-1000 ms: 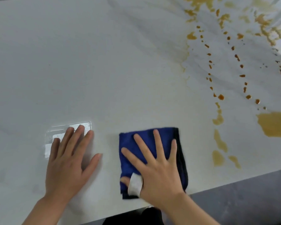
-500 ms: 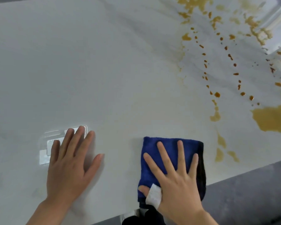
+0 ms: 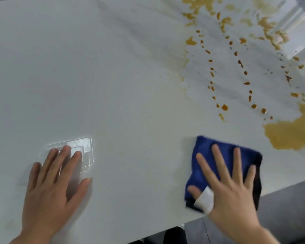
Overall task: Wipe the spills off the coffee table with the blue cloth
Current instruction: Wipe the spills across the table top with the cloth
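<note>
The blue cloth (image 3: 209,155) lies folded on the white coffee table (image 3: 113,85), close to the near edge on the right side. The right hand (image 3: 231,187) presses flat on it with the fingers straight and spread; it does not grip the cloth. A white bandage (image 3: 204,199) is wrapped around the thumb of this hand. No writing or label can be read on the cloth or on the table.

Just beyond the cloth, to the right, there is a big brown puddle (image 3: 292,134), not touching the cloth. Farther away, rows of small brown drops (image 3: 224,107) run toward the far right corner, where the stains are wider and paler.

The left hand (image 3: 51,187) rests flat on the table, well apart from the cloth, with the fingers straight and holding nothing. Its fingertips lie over a clear plastic piece (image 3: 84,147) that lies flat on the table.

The near edge of the table runs diagonally under the right wrist, and the grey floor (image 3: 289,208) shows below it. The left and middle parts of the table are white and without stains.
</note>
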Demonstrator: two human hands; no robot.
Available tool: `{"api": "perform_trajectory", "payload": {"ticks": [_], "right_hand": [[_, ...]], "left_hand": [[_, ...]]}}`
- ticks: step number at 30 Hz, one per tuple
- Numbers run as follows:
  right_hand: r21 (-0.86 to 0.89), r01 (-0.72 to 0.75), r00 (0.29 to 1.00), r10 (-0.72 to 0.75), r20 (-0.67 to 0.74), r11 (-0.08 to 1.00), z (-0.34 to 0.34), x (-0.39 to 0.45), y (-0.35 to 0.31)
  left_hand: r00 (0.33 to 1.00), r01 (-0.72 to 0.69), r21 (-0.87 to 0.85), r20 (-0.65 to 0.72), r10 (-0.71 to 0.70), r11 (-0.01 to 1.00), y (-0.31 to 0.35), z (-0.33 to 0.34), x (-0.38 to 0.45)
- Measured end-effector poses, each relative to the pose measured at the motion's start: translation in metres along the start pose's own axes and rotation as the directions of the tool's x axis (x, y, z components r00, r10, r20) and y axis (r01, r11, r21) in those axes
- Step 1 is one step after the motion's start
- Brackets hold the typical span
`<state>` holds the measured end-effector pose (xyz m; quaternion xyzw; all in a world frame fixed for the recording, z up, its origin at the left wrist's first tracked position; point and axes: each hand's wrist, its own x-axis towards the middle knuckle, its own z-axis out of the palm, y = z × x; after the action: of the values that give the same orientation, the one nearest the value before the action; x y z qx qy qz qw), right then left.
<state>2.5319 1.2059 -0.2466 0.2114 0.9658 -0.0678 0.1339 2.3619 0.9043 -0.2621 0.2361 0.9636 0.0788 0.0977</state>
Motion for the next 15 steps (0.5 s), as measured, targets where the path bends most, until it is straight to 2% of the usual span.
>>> {"api": "perform_trajectory", "payload": {"ticks": [3,6,8,11,15], "right_hand": [[-0.025,0.191,0.981,-0.191,0.02,0.981,0.009,-0.012,-0.026],[-0.056,0.312,0.95,-0.313,-0.005,0.948,0.002,0.026,-0.031],[-0.094,0.284,0.957,-0.288,-0.028,0.954,-0.007,0.061,-0.023],[-0.072,0.122,0.991,-0.126,-0.049,0.99,-0.021,0.103,0.008],[-0.069,0.012,0.999,-0.016,-0.049,0.998,-0.023,0.098,0.048]], "left_hand": [[0.999,0.025,-0.008,0.029,-0.025,1.0,0.0,-0.002,0.0],[0.998,0.049,-0.033,0.032,-0.048,0.998,0.001,-0.004,-0.001],[0.998,0.051,-0.04,0.032,-0.05,0.998,0.003,-0.005,-0.001],[0.999,0.046,-0.044,0.031,-0.045,0.998,0.003,-0.005,-0.001],[1.0,0.015,-0.038,0.005,-0.015,0.999,0.004,-0.007,0.0]]}}
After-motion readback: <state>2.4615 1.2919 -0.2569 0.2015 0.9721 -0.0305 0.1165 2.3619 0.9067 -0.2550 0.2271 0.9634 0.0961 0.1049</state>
